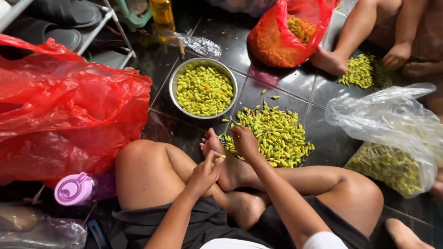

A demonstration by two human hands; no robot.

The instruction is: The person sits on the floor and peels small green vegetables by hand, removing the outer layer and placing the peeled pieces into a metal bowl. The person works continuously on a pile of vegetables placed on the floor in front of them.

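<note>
R hand (245, 142) curled into chili pile (277, 133) at center, just above L hand (205, 173), which pinches one chili (221, 157); bowl (203, 89) up-left.

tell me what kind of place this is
Probably a home floor used for sorting chillies: dark glossy floor tiles, a shoe rack at the edge, and loose green chillies heaped beside a metal bowl and a red plastic bag.

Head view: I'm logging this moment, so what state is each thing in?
Left hand: fingers pinching one small chili.
Right hand: palm down on the chili pile.
Chili pile: loose heap on the floor.
Metal bowl: upright, nearly full of chilies.
Red bag of chilies: open at the top.
Clear bag: open, partly filled.
Purple-lidded bottle: lying down, capped.
</note>
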